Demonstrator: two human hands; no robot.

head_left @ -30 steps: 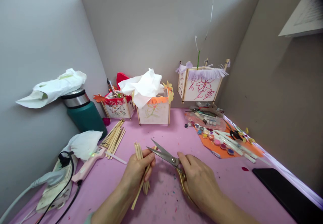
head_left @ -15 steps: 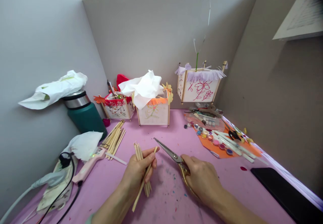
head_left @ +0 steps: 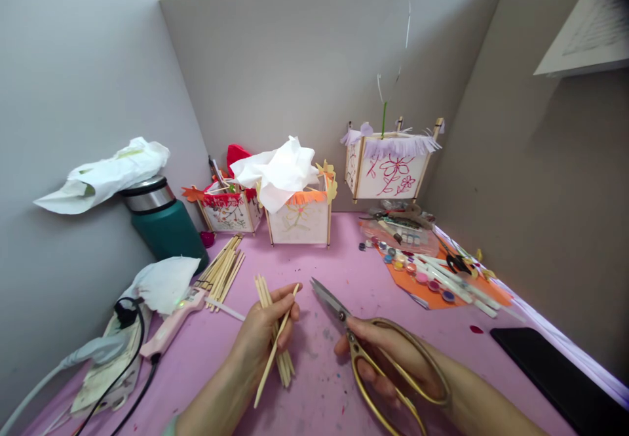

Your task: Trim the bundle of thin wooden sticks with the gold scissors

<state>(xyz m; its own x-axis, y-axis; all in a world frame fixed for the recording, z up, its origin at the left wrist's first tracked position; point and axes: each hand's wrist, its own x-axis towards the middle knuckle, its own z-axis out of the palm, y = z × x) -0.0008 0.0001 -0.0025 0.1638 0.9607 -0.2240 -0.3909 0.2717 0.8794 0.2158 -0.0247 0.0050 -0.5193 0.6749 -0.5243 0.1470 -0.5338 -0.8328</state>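
Observation:
My left hand (head_left: 263, 334) is closed around several thin wooden sticks (head_left: 284, 365), with one stick (head_left: 268, 370) pinched apart from the bundle under the thumb. My right hand (head_left: 388, 351) holds large scissors (head_left: 366, 364) with gold handles. Their blades (head_left: 329, 298) lie nearly together and point up and left, the tips a short way right of the stick's upper end and apart from it. The right fingers wrap the handles near the pivot, partly through one loop.
A pile of sticks (head_left: 225, 271), a pink glue gun (head_left: 174, 324) and a green bottle (head_left: 170, 229) are at left. Paper lanterns (head_left: 299, 223) stand at the back; another lantern (head_left: 390, 167) hangs from a wire. Paint pots (head_left: 421, 277) and a black phone-like slab (head_left: 535, 370) are at right.
The scissors have turned in my right hand, so both gold handle loops now show, and the tips sit slightly right and lower. My left hand with the sticks has shifted a little left.

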